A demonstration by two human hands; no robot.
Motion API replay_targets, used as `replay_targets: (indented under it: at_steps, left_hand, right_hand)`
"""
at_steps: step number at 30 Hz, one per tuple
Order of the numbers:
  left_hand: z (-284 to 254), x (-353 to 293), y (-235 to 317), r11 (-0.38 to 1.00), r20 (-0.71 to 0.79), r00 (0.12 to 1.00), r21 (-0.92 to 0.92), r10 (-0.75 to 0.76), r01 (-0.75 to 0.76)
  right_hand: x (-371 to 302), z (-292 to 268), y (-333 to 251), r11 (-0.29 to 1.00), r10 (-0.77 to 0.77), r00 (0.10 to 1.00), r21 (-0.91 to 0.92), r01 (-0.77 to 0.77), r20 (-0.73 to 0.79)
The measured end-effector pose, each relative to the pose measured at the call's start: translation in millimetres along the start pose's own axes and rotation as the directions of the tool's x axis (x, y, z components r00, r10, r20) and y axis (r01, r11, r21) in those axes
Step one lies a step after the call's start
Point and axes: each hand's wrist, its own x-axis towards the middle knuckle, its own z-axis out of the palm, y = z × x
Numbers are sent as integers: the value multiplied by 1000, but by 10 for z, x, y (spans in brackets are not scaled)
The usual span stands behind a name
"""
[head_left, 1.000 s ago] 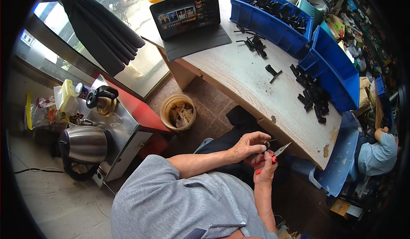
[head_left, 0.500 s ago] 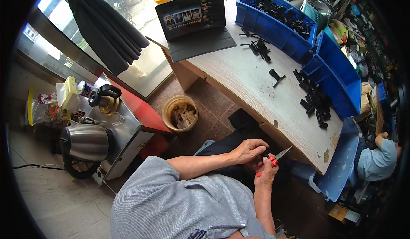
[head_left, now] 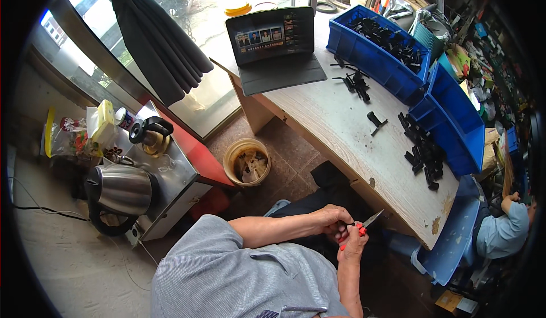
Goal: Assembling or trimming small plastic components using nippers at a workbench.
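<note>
Red-handled scissors are gripped in my right hand, their pointed metal blades angled up and to the right, toward the table edge. My left hand is closed close beside the handles, its fingers bent inward. Something small and dark may be pinched there, but the fingers hide it. Both hands are above my lap, just off the near edge of the table. On the tabletop lie a single black plastic part, a pile of black parts at the right and a smaller bunch farther back.
A blue bin full of black parts and another blue bin line the far side. A tablet stands at the back left. A bucket sits on the floor; a kettle is at left. Another person is at right.
My left hand's fingers have curled in and moved closer to the scissors. The whole view has shifted slightly, so the table and room appear a little lower and farther right.
</note>
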Motion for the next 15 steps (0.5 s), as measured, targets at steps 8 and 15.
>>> replay_targets:
  at_steps: [8,15]
  left_hand:
    - [40,146,-147,970,-105,983,-207,-148,124]
    - [-30,183,-271,969,-99,977,-176,-191,171]
  right_hand:
    - [-6,2,125,998,-15,1000,-64,15,-1]
    - [-55,21,126,987,55,997,-150,-62,-48]
